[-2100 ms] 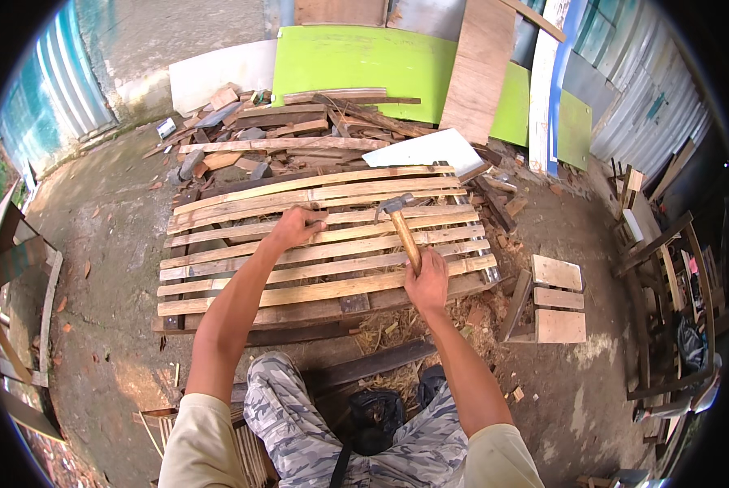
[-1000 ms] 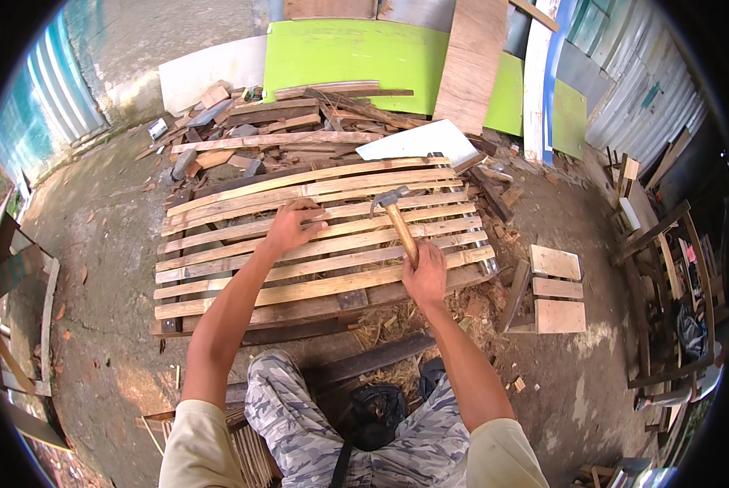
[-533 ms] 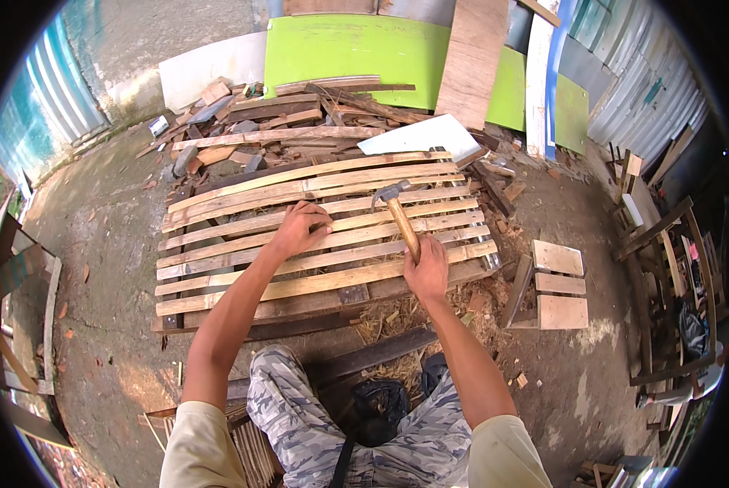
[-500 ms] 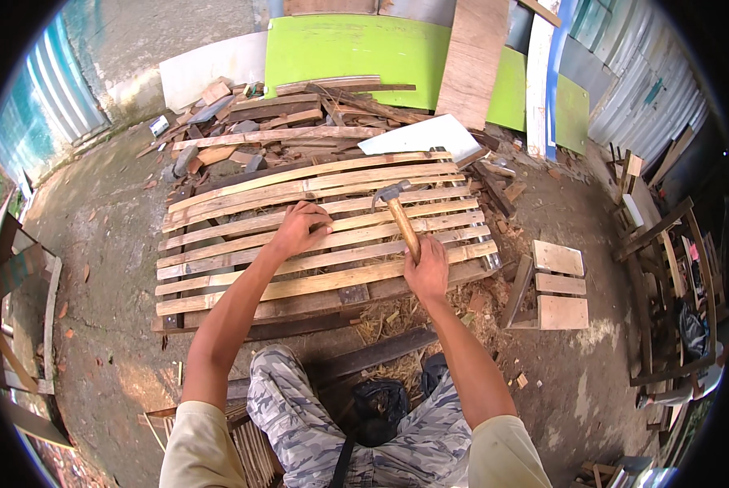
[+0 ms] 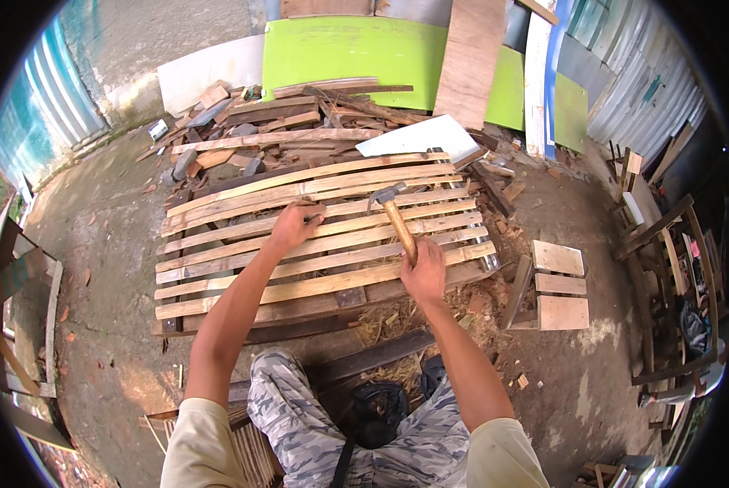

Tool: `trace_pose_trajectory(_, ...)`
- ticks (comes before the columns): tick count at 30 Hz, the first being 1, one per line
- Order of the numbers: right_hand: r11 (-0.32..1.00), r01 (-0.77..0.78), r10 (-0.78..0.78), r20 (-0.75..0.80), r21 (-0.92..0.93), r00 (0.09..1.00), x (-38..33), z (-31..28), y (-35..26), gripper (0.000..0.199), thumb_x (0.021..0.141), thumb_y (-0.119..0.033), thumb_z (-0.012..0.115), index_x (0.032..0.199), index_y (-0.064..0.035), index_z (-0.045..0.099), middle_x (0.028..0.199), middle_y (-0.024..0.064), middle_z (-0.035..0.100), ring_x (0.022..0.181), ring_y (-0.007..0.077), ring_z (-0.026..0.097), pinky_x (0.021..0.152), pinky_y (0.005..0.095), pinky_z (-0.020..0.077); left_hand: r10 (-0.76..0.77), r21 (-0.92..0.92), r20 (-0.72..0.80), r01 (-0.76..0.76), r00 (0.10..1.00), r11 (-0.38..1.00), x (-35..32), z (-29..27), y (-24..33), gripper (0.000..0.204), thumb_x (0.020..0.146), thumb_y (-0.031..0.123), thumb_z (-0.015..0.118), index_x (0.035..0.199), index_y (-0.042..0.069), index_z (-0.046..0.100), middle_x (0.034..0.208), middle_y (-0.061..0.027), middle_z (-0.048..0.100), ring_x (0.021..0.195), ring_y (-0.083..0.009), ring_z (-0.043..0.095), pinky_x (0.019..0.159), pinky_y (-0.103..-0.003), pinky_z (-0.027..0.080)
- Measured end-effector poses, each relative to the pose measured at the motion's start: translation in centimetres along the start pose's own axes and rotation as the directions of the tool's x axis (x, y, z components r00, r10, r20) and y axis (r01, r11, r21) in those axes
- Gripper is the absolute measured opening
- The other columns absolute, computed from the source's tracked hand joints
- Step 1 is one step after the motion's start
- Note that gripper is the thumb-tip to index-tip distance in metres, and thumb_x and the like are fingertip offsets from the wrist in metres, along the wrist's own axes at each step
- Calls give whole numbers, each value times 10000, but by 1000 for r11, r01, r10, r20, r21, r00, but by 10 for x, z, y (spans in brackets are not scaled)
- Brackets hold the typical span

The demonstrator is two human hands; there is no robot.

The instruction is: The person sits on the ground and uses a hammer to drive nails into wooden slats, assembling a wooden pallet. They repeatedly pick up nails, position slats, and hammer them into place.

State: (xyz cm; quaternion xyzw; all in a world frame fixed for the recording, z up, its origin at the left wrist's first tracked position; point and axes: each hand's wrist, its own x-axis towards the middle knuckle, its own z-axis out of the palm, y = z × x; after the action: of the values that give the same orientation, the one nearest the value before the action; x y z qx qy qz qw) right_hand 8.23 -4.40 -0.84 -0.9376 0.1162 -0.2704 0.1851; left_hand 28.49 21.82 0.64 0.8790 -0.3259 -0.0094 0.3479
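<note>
Left hand [image 5: 296,224] has curled narrower over the slats [image 5: 356,279], contents unclear; right hand [image 5: 424,270] grips hammer [image 5: 398,221] toward 11 o'clock, seemingly waiting.

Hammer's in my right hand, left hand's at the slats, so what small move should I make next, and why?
I'd perhaps shift the left hand a little farther left along the slats. The right hand grips the hammer, whose head appears over the slats, to the right of the left hand, so a stray swing might catch it.
</note>
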Motion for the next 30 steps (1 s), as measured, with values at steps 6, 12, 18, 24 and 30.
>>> trace_pose_trajectory(6, 1000, -16, 16, 10, 24, 1000, 1, -1, -5, 314, 887, -167, 675, 1148, -8, 605, 1225, 173, 651, 1297, 339, 531, 1167, 502, 342, 196, 101, -115, -184, 974, 978, -23, -10, -9, 278, 914, 278, 734, 1141, 120, 761, 1282, -128, 671, 1223, -336, 593, 1054, -474, 456)
trace_pose_trajectory(12, 999, -40, 39, 40, 35, 998, 0, -2, -5, 311, 897, -175, 666, 1154, -13, 602, 1248, 177, 633, 1301, 347, 520, 1175, 502, 325, 227, 98, -58, -221, 972, 970, -61, -44, -28, 275, 877, 295, 776, 1106, 142, 789, 1190, -84, 681, 1184, -283, 595, 1060, -445, 415)
trace_pose_trajectory(18, 999, -10, 11, -17, 36, 1000, 0, 1, -3, 298, 898, -181, 670, 1127, -4, 600, 1207, 229, 636, 1270, 375, 538, 1157, 515, 344, 80, 243, 0, -77, 997, 967, -78, -65, -34, 293, 890, 327, 763, 1124, 152, 787, 1137, -94, 704, 1118, -290, 617, 1006, -429, 443)
trace_pose_trajectory(24, 1000, 0, 0, -13, 24, 1000, 1, 2, -4, 294, 900, -184, 670, 1114, 6, 602, 1211, 257, 632, 1256, 394, 546, 1144, 523, 358, 86, 167, 6, -86, 996, 982, -78, -61, -42, 278, 935, 269, 722, 1176, 136, 764, 1151, -134, 698, 1108, -323, 621, 993, -431, 477)
trace_pose_trajectory(30, 999, 4, -3, -37, 35, 999, 0, 4, -1, 299, 896, -187, 680, 1112, 5, 601, 1213, 265, 628, 1245, 402, 549, 1138, 529, 364, 120, 129, -29, -115, 992, 985, -81, -58, -38, 267, 949, 239, 709, 1179, 113, 759, 1159, -160, 683, 1093, -338, 625, 957, -425, 508)
